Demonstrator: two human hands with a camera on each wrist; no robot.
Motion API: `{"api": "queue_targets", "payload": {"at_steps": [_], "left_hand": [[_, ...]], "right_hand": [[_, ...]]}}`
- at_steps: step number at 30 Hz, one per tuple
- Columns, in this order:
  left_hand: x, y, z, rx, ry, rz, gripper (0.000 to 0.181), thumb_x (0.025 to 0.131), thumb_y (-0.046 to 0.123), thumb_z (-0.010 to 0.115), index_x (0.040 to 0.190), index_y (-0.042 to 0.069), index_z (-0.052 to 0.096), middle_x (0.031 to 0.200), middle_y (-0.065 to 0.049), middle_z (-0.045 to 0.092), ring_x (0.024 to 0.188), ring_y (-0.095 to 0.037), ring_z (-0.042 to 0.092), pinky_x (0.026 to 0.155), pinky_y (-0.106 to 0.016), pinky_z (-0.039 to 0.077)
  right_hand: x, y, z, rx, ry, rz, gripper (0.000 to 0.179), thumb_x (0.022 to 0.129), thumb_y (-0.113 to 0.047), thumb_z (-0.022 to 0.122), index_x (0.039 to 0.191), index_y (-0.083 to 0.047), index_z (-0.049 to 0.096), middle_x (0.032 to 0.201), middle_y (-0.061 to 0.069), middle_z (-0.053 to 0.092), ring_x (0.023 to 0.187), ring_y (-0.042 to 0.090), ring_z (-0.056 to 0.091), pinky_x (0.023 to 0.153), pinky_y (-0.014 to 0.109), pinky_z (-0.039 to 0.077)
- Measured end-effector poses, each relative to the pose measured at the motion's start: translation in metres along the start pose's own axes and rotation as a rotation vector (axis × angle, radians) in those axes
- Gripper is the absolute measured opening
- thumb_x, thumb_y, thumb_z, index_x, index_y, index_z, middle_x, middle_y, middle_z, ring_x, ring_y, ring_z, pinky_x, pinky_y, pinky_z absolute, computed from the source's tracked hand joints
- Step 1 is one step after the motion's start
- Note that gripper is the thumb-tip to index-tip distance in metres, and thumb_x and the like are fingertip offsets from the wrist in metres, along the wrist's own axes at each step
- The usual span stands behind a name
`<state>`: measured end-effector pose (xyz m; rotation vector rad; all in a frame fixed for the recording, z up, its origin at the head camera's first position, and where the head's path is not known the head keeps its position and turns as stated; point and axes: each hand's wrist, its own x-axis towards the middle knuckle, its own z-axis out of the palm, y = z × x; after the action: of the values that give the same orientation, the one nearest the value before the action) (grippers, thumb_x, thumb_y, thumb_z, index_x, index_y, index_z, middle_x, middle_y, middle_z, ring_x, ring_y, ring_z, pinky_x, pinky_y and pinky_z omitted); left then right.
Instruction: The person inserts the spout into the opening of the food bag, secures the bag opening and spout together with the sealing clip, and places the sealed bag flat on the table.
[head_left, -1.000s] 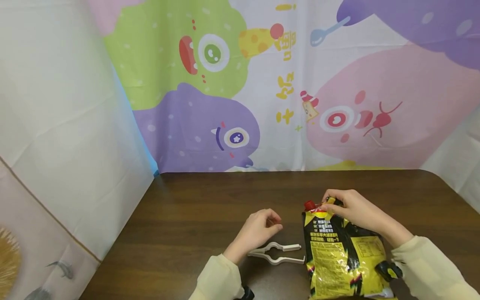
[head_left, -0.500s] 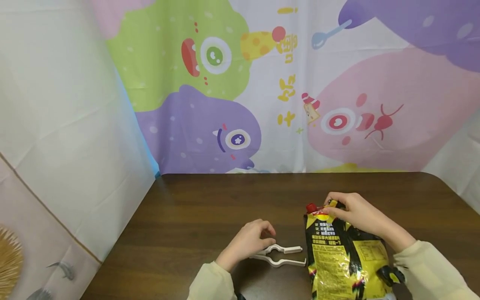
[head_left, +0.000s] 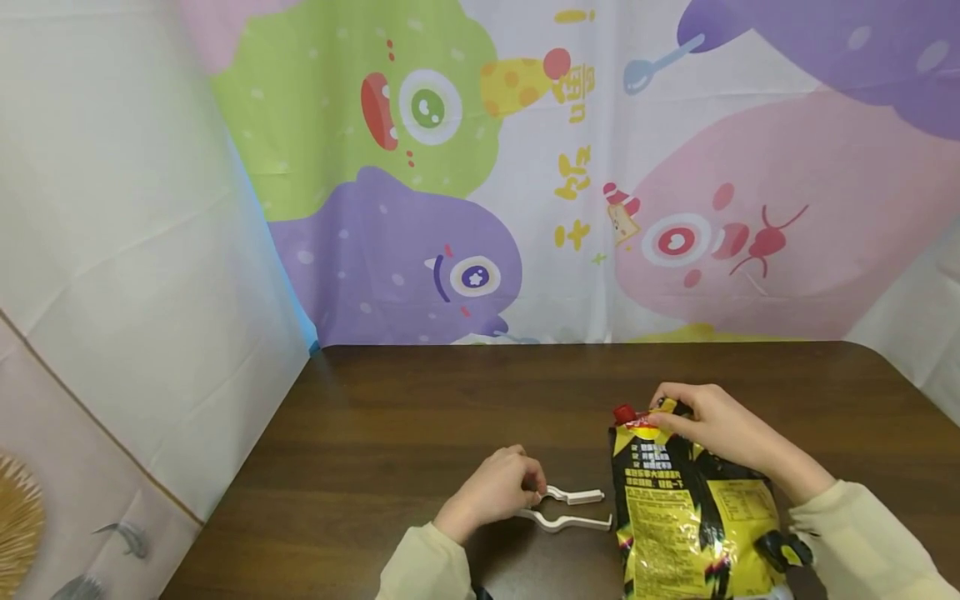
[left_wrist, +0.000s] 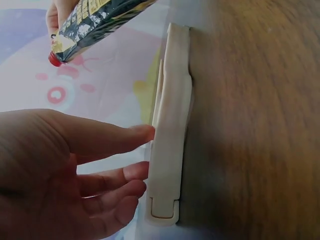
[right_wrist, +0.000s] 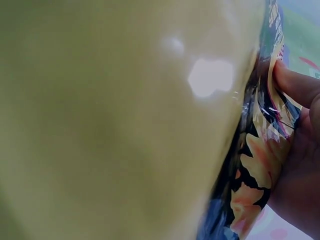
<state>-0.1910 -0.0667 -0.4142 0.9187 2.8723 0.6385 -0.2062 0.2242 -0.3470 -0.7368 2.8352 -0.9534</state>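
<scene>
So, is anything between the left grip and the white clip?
Nothing visible: the left grip is right at the white clip. The black-and-yellow bag lies beyond the clip's open end, out of the way.

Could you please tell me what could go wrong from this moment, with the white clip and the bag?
1. The white clip could slide away, because the left grip seems to touch only one side of it.
2. Its open arms point towards the black-and-yellow bag and might bump it.
3. The bag could slip or twist, since only the right grip holds it, by the top edge.
</scene>
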Motion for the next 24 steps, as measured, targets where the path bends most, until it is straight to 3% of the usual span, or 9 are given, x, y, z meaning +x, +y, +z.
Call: {"api": "queue_targets", "payload": {"at_steps": [6, 18, 24], "left_hand": [[-0.0018, -0.0013, 0.0007, -0.027, -0.025, -0.029, 0.012, 0.072, 0.015, 0.072, 0.081, 0.016, 0.065, 0.074, 0.006, 0.051, 0.070, -0.004, 0.040, 0.064, -0.019, 0.034], [-0.0022, -0.0016, -0.0004, -0.038, -0.018, -0.083, 0.025, 0.069, 0.017, 0.075, 0.090, 0.013, 0.063, 0.078, 0.003, 0.050, 0.068, -0.006, 0.040, 0.062, -0.021, 0.033], [-0.0037, -0.0027, -0.0034, -0.017, -0.041, -0.071, 0.023, 0.071, 0.020, 0.075, 0.090, 0.015, 0.063, 0.080, 0.003, 0.051, 0.072, -0.007, 0.041, 0.066, -0.021, 0.036]], "right_hand": [[-0.0015, 0.0015, -0.0002, -0.009, 0.005, 0.014, 0.023, 0.088, -0.041, 0.054, 0.095, -0.019, 0.057, 0.066, -0.006, 0.056, 0.044, 0.005, 0.032, 0.048, 0.025, 0.035], [-0.0023, 0.0055, -0.0001, -0.020, -0.005, 0.025, 0.022, 0.089, -0.041, 0.053, 0.096, -0.020, 0.056, 0.070, -0.008, 0.058, 0.047, 0.005, 0.038, 0.047, 0.025, 0.035], [-0.0030, 0.0053, -0.0021, -0.031, -0.020, 0.028, 0.024, 0.088, -0.042, 0.053, 0.096, -0.019, 0.057, 0.073, -0.007, 0.060, 0.050, 0.007, 0.044, 0.047, 0.025, 0.036]]}}
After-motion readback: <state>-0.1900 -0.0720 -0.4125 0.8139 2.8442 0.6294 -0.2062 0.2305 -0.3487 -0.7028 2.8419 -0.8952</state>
